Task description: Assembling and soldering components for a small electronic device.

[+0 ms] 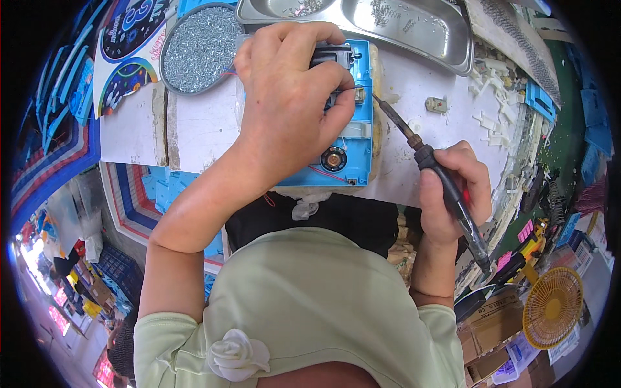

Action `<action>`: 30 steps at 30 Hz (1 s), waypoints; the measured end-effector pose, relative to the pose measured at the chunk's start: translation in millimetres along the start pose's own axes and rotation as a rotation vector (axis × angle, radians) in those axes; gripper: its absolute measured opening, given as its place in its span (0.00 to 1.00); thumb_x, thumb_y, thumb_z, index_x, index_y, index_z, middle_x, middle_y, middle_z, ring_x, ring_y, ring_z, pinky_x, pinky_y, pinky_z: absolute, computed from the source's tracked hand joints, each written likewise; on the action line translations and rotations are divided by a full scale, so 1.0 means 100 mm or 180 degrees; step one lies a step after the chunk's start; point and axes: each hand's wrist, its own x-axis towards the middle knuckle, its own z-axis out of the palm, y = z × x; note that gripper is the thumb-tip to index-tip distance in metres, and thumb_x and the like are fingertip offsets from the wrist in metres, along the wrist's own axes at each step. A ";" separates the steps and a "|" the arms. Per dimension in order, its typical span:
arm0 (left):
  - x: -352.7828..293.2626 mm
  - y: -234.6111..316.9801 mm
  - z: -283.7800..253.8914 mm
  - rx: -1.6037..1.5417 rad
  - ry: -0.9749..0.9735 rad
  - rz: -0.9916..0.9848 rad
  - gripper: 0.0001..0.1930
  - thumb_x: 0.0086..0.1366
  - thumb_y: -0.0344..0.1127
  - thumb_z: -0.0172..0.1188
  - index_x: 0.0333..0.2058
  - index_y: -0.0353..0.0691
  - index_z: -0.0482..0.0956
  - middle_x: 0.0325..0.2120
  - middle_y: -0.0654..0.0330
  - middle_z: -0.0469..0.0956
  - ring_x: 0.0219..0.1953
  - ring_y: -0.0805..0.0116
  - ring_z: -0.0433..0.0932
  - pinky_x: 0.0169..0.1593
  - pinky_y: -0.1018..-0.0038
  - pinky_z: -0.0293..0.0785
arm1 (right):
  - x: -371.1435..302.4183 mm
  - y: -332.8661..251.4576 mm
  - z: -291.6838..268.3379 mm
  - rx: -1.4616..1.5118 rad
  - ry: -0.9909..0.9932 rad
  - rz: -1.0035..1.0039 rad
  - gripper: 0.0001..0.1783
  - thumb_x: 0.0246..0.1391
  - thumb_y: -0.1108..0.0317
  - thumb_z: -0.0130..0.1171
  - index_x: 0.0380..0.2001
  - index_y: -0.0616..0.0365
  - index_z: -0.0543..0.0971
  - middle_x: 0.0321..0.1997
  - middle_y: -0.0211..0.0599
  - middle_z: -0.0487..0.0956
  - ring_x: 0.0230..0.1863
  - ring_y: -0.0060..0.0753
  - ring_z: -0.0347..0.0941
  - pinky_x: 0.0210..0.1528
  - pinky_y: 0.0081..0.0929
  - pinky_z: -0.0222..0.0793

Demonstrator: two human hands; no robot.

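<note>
Your white tabletop (401, 171) is the base for everything, so don't let the work rock on it. The metal tray (446, 61) sits beyond, at the far side; leave it there, out of the iron's path. The blue case (359, 169) lies open right in front of you, under your L hand (284, 90): palm over it, thumb & index close together nr the case's R wall. Can't tell if they pinch anything, b/c that gap is hidden. Your R hand (462, 178) is wrapped round the black handle of the soldering iron (445, 183), apart from the L. Looks like fine iron work on the small metal part (359, 95) by your fingertips, so brace the R wrist, come in at a low angle & touch briefly. Mind the round speaker (334, 158) & the thin red wire (330, 173) nr it; both prob. scorch fast. The loose motor (436, 105) is off to the R, clear of the tip (378, 98). That tip points just beside the case wall: treat it as hot, w/ L thumb well back & no plastic contact.
</note>
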 end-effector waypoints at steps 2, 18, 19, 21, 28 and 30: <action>0.01 0.00 -0.01 -0.0019 -0.0025 -0.0015 0.05 0.50 0.32 0.70 0.28 0.46 0.85 0.51 0.62 0.78 0.55 0.56 0.70 0.57 0.59 0.58 | 0.03 0.02 -0.01 -0.0083 -0.0094 -0.0082 0.14 0.54 0.76 0.66 0.43 0.69 0.76 0.31 0.37 0.74 0.31 0.26 0.65 0.35 0.23 0.60; 0.06 0.04 -0.06 0.0054 -0.0222 -0.0056 0.05 0.50 0.32 0.70 0.27 0.45 0.83 0.49 0.63 0.79 0.54 0.59 0.72 0.57 0.59 0.59 | 0.10 0.03 0.01 -0.0252 -0.0344 -0.0244 0.14 0.53 0.78 0.66 0.43 0.69 0.76 0.29 0.38 0.74 0.30 0.27 0.66 0.32 0.23 0.59; 0.06 0.04 -0.06 0.0049 -0.0216 -0.0060 0.05 0.50 0.32 0.70 0.27 0.45 0.83 0.48 0.63 0.79 0.54 0.59 0.72 0.57 0.60 0.59 | 0.10 0.03 0.01 -0.0254 -0.0347 -0.0220 0.14 0.53 0.78 0.66 0.43 0.69 0.76 0.29 0.38 0.74 0.30 0.28 0.66 0.32 0.23 0.59; 0.06 0.05 -0.06 0.0040 -0.0228 -0.0065 0.05 0.50 0.32 0.70 0.27 0.45 0.83 0.48 0.63 0.79 0.54 0.59 0.72 0.57 0.60 0.59 | 0.12 -0.02 0.06 -0.0202 -0.0326 -0.0190 0.14 0.52 0.78 0.66 0.42 0.69 0.76 0.29 0.38 0.74 0.30 0.28 0.66 0.32 0.23 0.60; 0.05 0.03 -0.05 -0.0006 -0.0189 -0.0050 0.05 0.50 0.32 0.70 0.27 0.45 0.83 0.48 0.63 0.79 0.53 0.59 0.72 0.58 0.60 0.58 | 0.10 0.04 0.04 -0.0203 -0.0331 -0.0411 0.15 0.52 0.78 0.67 0.42 0.70 0.76 0.29 0.38 0.74 0.30 0.28 0.66 0.32 0.24 0.60; 0.04 0.02 -0.04 -0.0016 -0.0184 -0.0044 0.05 0.50 0.32 0.70 0.27 0.45 0.83 0.48 0.63 0.79 0.53 0.59 0.72 0.58 0.60 0.58 | 0.13 -0.02 0.07 -0.0200 -0.0340 -0.0418 0.15 0.52 0.78 0.67 0.42 0.70 0.76 0.28 0.38 0.74 0.29 0.28 0.66 0.32 0.24 0.60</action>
